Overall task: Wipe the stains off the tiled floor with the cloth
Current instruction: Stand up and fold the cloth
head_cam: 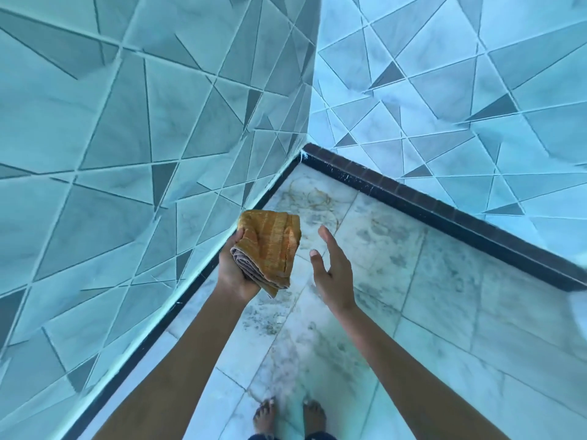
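Observation:
A folded orange-brown cloth (270,249) rests in my left hand (233,271), whose fingers curl up around its underside, high above the floor. Just right of it my right hand (330,268) hovers with fingers spread, holding nothing. Below lies the pale marble-look tiled floor (444,296). Brownish ring stains (313,198) mark the corner tile, and grey-green smudges (378,236) spread over the tiles towards my feet.
Two walls of blue geometric tiles meet in a corner (309,128) ahead. A dark skirting strip (444,211) runs along the right wall and another along the left wall (158,338). My bare feet (289,417) stand at the bottom edge.

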Action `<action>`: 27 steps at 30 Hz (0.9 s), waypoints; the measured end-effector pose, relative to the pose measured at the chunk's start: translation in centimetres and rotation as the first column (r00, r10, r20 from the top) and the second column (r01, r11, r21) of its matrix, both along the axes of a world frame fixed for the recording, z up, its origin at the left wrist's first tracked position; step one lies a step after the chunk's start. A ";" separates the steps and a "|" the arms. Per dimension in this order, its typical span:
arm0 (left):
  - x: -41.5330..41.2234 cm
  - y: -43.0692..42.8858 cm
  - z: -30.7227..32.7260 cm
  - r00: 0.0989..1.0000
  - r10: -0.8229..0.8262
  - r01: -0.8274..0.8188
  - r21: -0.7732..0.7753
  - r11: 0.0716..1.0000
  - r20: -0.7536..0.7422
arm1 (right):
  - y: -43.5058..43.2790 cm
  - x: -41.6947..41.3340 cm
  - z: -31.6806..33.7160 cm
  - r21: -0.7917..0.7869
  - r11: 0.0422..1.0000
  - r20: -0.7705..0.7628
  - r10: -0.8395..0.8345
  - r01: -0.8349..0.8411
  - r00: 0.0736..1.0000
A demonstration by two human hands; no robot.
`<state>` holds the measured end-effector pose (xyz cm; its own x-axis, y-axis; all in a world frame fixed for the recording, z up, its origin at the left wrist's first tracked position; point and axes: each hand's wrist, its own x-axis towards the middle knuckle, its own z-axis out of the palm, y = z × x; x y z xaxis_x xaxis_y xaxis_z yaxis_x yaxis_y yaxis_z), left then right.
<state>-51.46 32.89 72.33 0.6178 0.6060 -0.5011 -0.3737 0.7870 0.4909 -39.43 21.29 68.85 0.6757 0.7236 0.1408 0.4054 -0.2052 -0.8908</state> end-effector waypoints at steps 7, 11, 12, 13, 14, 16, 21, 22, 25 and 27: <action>-0.5 -7.2 8.9 0.981 -0.161 0.154 0.076 0.985 0.105 | -4.7 -2.8 9.6 0.067 0.996 -0.422 -0.021 0.055 0.907; 0.2 -11.2 11.0 0.967 -0.226 0.210 0.132 0.969 0.121 | -8.3 -2.8 12.0 0.090 0.981 -0.539 -0.099 0.173 0.837; 0.4 -12.1 11.2 0.968 -0.229 0.213 0.139 0.967 0.107 | -9.3 -2.6 12.4 0.094 0.976 -0.543 -0.114 0.196 0.832; 0.6 -13.5 11.5 0.968 -0.235 0.220 0.153 0.963 0.088 | -10.8 -2.2 12.6 0.096 0.972 -0.540 -0.130 0.214 0.832; 0.9 -14.6 11.6 0.970 -0.235 0.223 0.164 0.961 0.063 | -12.0 -1.9 12.9 0.099 0.968 -0.531 -0.143 0.229 0.835; 1.5 -17.1 11.8 0.970 -0.242 0.234 0.188 0.954 0.022 | -14.8 -0.9 13.3 0.103 0.958 -0.531 -0.173 0.266 0.829; 3.0 -23.4 13.1 0.935 -0.349 0.351 0.267 0.898 -0.054 | -22.2 1.6 14.9 0.122 0.953 -0.521 -0.177 0.278 0.835; 3.2 -24.3 13.5 0.924 -0.374 0.380 0.278 0.882 -0.073 | -23.2 1.9 15.4 0.136 0.951 -0.530 -0.167 0.278 0.831; 3.8 -26.6 14.5 0.883 -0.439 0.469 0.347 0.812 -0.167 | -26.3 2.5 16.3 0.181 0.937 -0.642 -0.117 0.299 0.758; 4.0 -27.6 15.2 0.871 -0.426 0.491 0.382 0.783 -0.245 | -28.2 2.5 17.0 0.224 0.928 -0.747 -0.033 0.298 0.664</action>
